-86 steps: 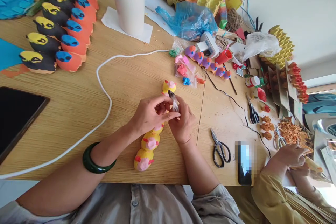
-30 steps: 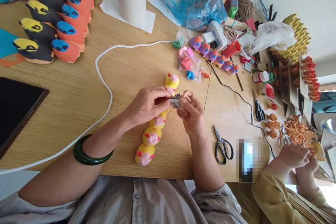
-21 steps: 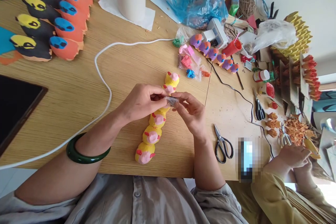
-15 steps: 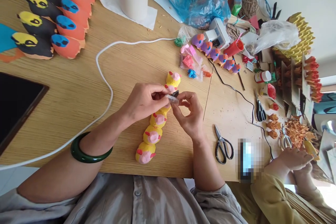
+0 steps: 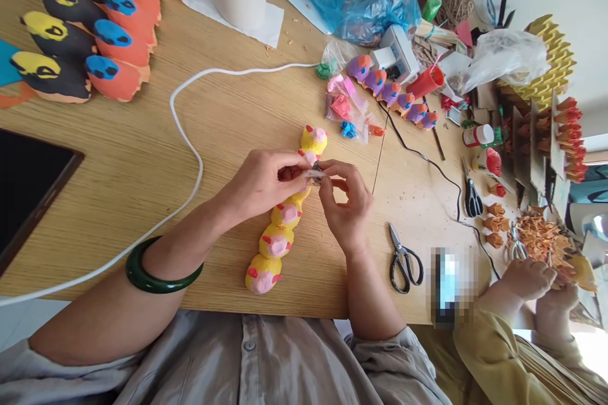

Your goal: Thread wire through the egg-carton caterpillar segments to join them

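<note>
Turned from upright to nearly level since the earliest frame, the small clear packet [image 5: 315, 173] with something dark in it now sits between my two hands, and my right hand [image 5: 349, 205] has come round from beneath to its right end. I'm gripping the packet's left side between the thumb and fingers of my left hand [image 5: 261, 183]; my right thumb and forefinger pinch the other end, a gap showing behind their tips.

Below my hands, a row of yellow bumps with pink and red patches [image 5: 266, 243] lies slantwise on the bench [image 5: 228, 133], its middle partly hidden by my fingers. Beyond it are bags of pink, blue and orange stuff [image 5: 342, 106], near a purple-and-orange row [image 5: 390, 92]. Black-handled scissors [image 5: 401, 261] lie to my right, just beside a blurred-out phone [image 5: 445, 288]. Farther right, another person's hands [image 5: 528, 280] are near some orange scraps [image 5: 541, 235].
</note>
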`<action>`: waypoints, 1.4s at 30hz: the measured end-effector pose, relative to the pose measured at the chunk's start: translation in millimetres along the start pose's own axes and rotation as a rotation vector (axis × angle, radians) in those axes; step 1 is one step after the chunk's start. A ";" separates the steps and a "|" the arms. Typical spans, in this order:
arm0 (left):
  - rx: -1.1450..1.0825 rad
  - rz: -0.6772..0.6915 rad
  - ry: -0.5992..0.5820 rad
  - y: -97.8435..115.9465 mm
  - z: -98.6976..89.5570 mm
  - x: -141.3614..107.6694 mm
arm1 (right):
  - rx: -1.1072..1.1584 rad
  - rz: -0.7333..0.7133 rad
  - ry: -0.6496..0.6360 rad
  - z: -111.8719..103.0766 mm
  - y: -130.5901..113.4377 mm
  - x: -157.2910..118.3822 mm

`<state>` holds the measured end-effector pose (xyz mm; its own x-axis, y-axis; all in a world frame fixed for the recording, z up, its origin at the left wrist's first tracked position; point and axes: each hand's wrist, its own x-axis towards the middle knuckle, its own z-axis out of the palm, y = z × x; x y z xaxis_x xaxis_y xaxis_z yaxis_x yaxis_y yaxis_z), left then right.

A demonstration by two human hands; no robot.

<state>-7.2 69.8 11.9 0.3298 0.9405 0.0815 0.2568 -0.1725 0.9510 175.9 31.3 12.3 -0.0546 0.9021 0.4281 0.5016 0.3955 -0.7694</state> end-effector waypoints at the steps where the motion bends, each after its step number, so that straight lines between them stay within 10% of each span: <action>1: -0.025 -0.022 -0.015 -0.1 -1.1 0.1 | 0.021 0.011 0.001 0.3 0.2 -0.3; 18: -0.361 -0.168 -0.085 1.1 -5.9 2.0 | 0.062 -0.010 0.118 5.2 -3.1 -2.3; 31: -0.412 -0.139 0.037 2.5 -1.1 2.5 | 0.330 0.432 -0.036 8.6 0.5 4.4; 42: -1.068 -0.465 -0.067 14.6 6.6 4.6 | 0.507 0.559 -0.018 1.5 -7.6 5.8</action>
<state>4.1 69.7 24.2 0.4603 0.8255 -0.3267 -0.5191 0.5488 0.6552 170.5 33.8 20.0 0.0750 0.9927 -0.0942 0.0000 -0.0944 -0.9955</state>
